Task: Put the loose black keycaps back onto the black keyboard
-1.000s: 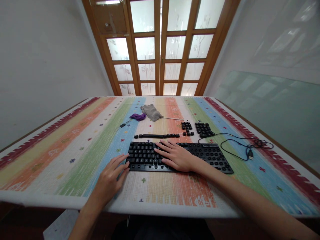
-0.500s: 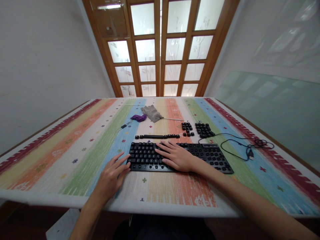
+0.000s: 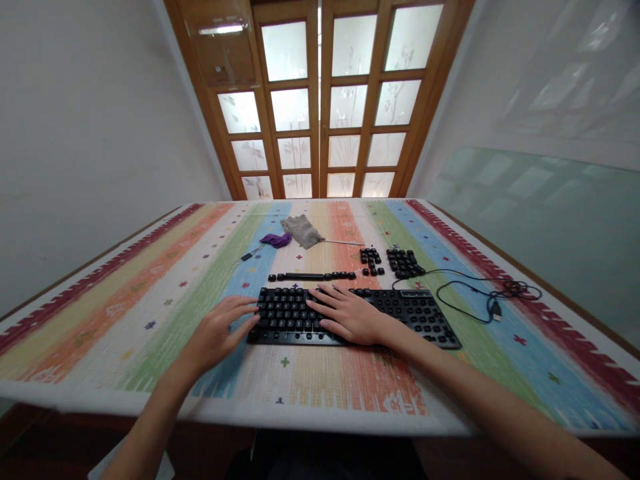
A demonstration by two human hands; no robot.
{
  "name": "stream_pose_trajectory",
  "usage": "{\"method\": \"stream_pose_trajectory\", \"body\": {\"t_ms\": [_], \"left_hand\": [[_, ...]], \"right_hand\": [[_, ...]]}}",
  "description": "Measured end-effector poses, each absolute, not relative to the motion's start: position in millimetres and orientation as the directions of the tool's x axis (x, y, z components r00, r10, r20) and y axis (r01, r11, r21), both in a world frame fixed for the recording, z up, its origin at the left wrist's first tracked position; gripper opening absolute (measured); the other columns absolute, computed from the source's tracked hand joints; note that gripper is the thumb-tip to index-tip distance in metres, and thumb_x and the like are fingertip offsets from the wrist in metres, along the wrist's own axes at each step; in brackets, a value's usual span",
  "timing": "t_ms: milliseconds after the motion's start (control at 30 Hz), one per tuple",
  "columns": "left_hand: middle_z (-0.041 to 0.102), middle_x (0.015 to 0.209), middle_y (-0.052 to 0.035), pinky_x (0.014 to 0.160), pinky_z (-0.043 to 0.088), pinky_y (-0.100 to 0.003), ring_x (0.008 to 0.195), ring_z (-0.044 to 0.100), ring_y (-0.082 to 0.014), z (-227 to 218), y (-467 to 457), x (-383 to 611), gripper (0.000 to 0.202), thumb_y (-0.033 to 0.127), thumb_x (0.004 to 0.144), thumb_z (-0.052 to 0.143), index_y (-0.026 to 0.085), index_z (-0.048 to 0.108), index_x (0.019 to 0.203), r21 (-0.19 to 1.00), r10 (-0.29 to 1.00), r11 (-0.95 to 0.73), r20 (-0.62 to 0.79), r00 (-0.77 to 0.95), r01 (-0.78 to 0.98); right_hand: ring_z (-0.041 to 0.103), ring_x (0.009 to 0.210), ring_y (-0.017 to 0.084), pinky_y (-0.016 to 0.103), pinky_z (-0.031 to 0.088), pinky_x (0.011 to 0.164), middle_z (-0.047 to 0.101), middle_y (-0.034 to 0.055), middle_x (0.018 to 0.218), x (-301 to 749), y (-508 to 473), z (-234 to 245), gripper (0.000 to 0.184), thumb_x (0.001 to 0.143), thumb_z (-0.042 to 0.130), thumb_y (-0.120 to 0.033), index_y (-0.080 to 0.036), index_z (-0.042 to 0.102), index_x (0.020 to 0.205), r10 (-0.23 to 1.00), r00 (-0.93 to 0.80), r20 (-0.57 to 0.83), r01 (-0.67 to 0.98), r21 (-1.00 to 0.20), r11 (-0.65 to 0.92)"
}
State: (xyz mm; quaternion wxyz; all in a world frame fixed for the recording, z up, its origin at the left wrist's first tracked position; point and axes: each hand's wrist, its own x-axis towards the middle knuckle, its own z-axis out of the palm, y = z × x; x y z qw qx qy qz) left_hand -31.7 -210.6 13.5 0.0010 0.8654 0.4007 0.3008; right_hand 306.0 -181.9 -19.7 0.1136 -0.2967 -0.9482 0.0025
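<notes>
A black keyboard (image 3: 410, 310) lies on the striped tablecloth (image 3: 150, 293) in front of me. My right hand (image 3: 347, 313) rests flat on the middle of its keys, fingers spread, holding nothing. My left hand (image 3: 217, 333) reaches the keyboard's left end, fingers stretched out and touching its edge. Just behind the keyboard lie a row of loose black keycaps (image 3: 310, 276) and two clusters of loose keycaps (image 3: 395, 261).
The keyboard's black cable (image 3: 480, 297) coils on the right with its USB plug. A grey cloth (image 3: 303, 230), a purple cloth (image 3: 275, 240) and a thin stick lie further back. A glass pane leans at the right; wooden glazed doors stand behind the table.
My left hand has moved forward and right from the tablecloth to the keyboard's left end. My right hand has stayed on the keys. The view has tilted slightly.
</notes>
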Motion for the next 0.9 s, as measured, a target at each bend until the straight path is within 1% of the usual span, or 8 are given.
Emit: {"method": "stream_pose_trajectory", "body": {"t_ms": [100, 200, 300, 433, 567, 733, 833, 900], "left_hand": [[0.073, 0.11, -0.0088, 0.097, 0.054, -0.042, 0.102, 0.069, -0.025, 24, -182, -29, 0.035, 0.046, 0.098, 0.051, 0.02, 0.07, 0.11, 0.278, 0.766, -0.6, 0.472, 0.437, 0.75], [0.073, 0.111, -0.0108, 0.092, 0.055, -0.042, 0.096, 0.07, -0.0262, 28, -152, -27, 0.04, 0.049, 0.096, 0.049, 0.018, 0.069, 0.112, 0.288, 0.816, -0.547, 0.39, 0.426, 0.786], [0.074, 0.108, -0.0104, 0.097, 0.05, -0.043, 0.103, 0.068, -0.0277, 25, -125, -24, 0.035, 0.045, 0.093, 0.05, 0.019, 0.071, 0.104, 0.272, 0.831, -0.54, 0.326, 0.451, 0.797], [0.076, 0.101, -0.0073, 0.093, 0.051, -0.038, 0.097, 0.069, -0.0248, 19, -102, -17, 0.026, 0.039, 0.089, 0.055, 0.021, 0.072, 0.095, 0.278, 0.833, -0.549, 0.261, 0.488, 0.788], [0.076, 0.097, -0.0066, 0.088, 0.052, -0.036, 0.092, 0.07, -0.025, 14, -90, -10, 0.02, 0.034, 0.084, 0.059, 0.021, 0.073, 0.09, 0.278, 0.838, -0.543, 0.232, 0.493, 0.792], [0.076, 0.083, -0.0027, 0.078, 0.052, -0.032, 0.083, 0.07, -0.023, 12, -83, -5, 0.011, 0.027, 0.077, 0.063, 0.023, 0.073, 0.081, 0.279, 0.851, -0.523, 0.214, 0.479, 0.805], [0.074, 0.081, -0.0023, 0.075, 0.052, -0.031, 0.08, 0.069, -0.0219, 13, -84, -4, 0.009, 0.026, 0.076, 0.064, 0.022, 0.071, 0.081, 0.294, 0.86, -0.506, 0.239, 0.45, 0.811], [0.073, 0.084, -0.0037, 0.076, 0.052, -0.033, 0.081, 0.068, -0.022, 17, -91, -3, 0.011, 0.027, 0.078, 0.064, 0.02, 0.069, 0.085, 0.309, 0.863, -0.496, 0.273, 0.424, 0.811]], "right_hand": [[0.022, 0.151, 0.028, 0.053, 0.023, 0.121, 0.032, 0.0079, 0.16, 306, -182, -19, 0.053, 0.106, 0.029, -0.045, -0.021, 0.036, 0.153, 0.565, -0.798, 0.209, 0.564, -0.074, 0.823], [0.022, 0.151, 0.029, 0.053, 0.023, 0.121, 0.031, 0.008, 0.161, 306, -182, -19, 0.053, 0.106, 0.03, -0.045, -0.021, 0.036, 0.153, 0.569, -0.798, 0.2, 0.567, -0.073, 0.82], [0.019, 0.152, 0.029, 0.052, 0.021, 0.122, 0.029, 0.0073, 0.162, 305, -183, -18, 0.054, 0.106, 0.031, -0.045, -0.02, 0.036, 0.153, 0.565, -0.801, 0.196, 0.565, -0.064, 0.823], [0.019, 0.152, 0.029, 0.052, 0.02, 0.122, 0.029, 0.0072, 0.162, 305, -183, -17, 0.055, 0.106, 0.031, -0.046, -0.02, 0.035, 0.154, 0.558, -0.806, 0.198, 0.558, -0.064, 0.828], [0.018, 0.152, 0.029, 0.052, 0.018, 0.123, 0.029, 0.0079, 0.161, 305, -183, -17, 0.055, 0.105, 0.032, -0.046, -0.019, 0.035, 0.154, 0.562, -0.804, 0.194, 0.561, -0.065, 0.825], [0.016, 0.152, 0.028, 0.052, 0.019, 0.123, 0.03, 0.0067, 0.161, 306, -183, -17, 0.055, 0.105, 0.032, -0.046, -0.022, 0.034, 0.154, 0.568, -0.799, 0.198, 0.564, -0.081, 0.822], [0.015, 0.153, 0.027, 0.053, 0.019, 0.123, 0.029, 0.0061, 0.162, 305, -183, -17, 0.055, 0.106, 0.032, -0.047, -0.022, 0.033, 0.154, 0.565, -0.802, 0.195, 0.56, -0.082, 0.824], [0.016, 0.153, 0.028, 0.054, 0.019, 0.122, 0.028, 0.006, 0.162, 305, -183, -17, 0.055, 0.105, 0.032, -0.046, -0.022, 0.033, 0.154, 0.567, -0.801, 0.194, 0.562, -0.083, 0.823]]}}
